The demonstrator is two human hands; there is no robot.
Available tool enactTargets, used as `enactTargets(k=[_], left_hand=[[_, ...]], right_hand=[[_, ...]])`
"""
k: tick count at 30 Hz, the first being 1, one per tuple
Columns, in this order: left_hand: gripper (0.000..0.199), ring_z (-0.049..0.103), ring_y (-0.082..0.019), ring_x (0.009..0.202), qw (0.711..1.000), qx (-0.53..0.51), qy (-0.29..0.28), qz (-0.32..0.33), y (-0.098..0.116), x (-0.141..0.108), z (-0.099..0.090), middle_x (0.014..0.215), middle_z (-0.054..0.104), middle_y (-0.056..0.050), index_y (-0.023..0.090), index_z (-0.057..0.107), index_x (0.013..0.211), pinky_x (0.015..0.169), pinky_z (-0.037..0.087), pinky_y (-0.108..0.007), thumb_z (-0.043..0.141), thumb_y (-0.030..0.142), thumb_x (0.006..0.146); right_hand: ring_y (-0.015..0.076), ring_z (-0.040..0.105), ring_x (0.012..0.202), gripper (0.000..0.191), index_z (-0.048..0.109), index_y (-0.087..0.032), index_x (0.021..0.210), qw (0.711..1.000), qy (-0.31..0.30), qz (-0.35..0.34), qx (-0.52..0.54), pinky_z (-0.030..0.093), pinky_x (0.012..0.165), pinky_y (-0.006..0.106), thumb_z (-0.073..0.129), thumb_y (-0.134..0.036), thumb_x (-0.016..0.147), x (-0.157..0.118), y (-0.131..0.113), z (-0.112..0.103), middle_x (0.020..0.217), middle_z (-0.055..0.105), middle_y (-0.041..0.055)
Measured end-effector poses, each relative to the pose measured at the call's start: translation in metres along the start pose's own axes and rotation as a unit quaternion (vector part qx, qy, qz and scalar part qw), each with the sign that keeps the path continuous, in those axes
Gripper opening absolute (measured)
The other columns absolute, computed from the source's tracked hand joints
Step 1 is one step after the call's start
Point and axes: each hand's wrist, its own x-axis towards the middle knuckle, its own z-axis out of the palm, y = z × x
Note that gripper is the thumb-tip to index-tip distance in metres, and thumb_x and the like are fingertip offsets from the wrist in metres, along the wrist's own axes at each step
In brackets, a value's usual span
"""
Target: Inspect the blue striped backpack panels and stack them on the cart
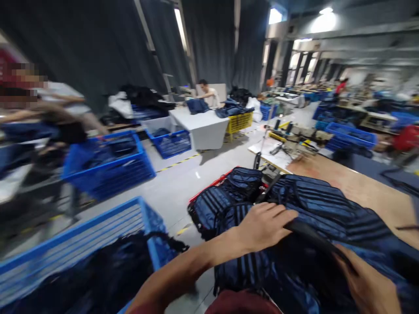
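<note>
Two bare hands, 1 dark bag, lower R: L hand (266,223) closed over blk edge of the dark bag (306,261), wrist bent, forearm in from lower L; R hand (373,281) closed round the same edge farther R, its fingers partly hidden & blurred. Bag sits directly in front of wearer, against a pile of striped bags (317,196), navy w/ blk stripes. Maroon clothing (244,303), bottom edge, wearer's own. Red crate (209,185), rim only showing, under far L part of pile. 1 near blue crate (140,218), lower L, holding dark cloth goods (98,274), a strap end over its R side. Tan table (363,174), R, just beyond pile; sewing machine (301,133) at its far end. Mid-dist.: 1 larger blue crate (111,174), L, navy goods inside; 1 co-worker (68,93), far L, lt. top, leaning, blurred. Beyond: 1 smaller blue crate (173,145) beside white table (203,124); yellow crate (240,122) at table's R; 1 seated person (212,97) behind it. Bkgd: dk. curtains (81,39), L & ctr.; ceiling lamp (326,11), upper R.
</note>
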Motion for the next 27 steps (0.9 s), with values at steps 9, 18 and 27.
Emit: enactTargets(k=[9,18,27], left_hand=[[0.027,0.071,-0.014,0.070,0.983,0.082,0.158,0.049,-0.047,-0.019,-0.012,0.080,0.076,0.001,0.017,0.068,0.130,0.072,0.055,-0.028,0.065,0.014,0.103],[0.044,0.074,-0.023,0.083,0.929,-0.250,-0.014,-0.272,-0.086,-0.055,-0.029,0.087,0.079,-0.004,0.022,0.080,0.095,0.076,0.062,-0.031,0.078,0.065,0.085],[0.071,0.075,-0.030,0.089,0.654,-0.584,0.006,-0.480,-0.085,-0.133,-0.027,0.093,0.079,-0.007,0.023,0.075,0.099,0.078,0.064,-0.038,0.098,0.070,0.051]], right_hand=[[0.0139,0.077,0.073,0.029,0.064,-0.028,0.133,0.989,-0.104,-0.046,0.096,0.050,0.059,0.024,0.038,-0.038,0.127,0.043,-0.072,-0.025,0.096,0.078,-0.0031],[0.0148,0.072,0.076,0.026,0.070,-0.029,0.126,0.974,-0.099,0.049,0.198,0.047,0.070,0.024,0.047,-0.041,0.124,0.046,-0.076,-0.049,0.096,0.074,-0.0033],[0.0157,0.045,0.066,0.049,0.058,-0.021,0.082,0.949,-0.001,0.187,0.252,0.035,0.062,0.027,0.055,-0.056,0.116,0.070,-0.052,-0.041,0.075,0.050,-0.0040]])
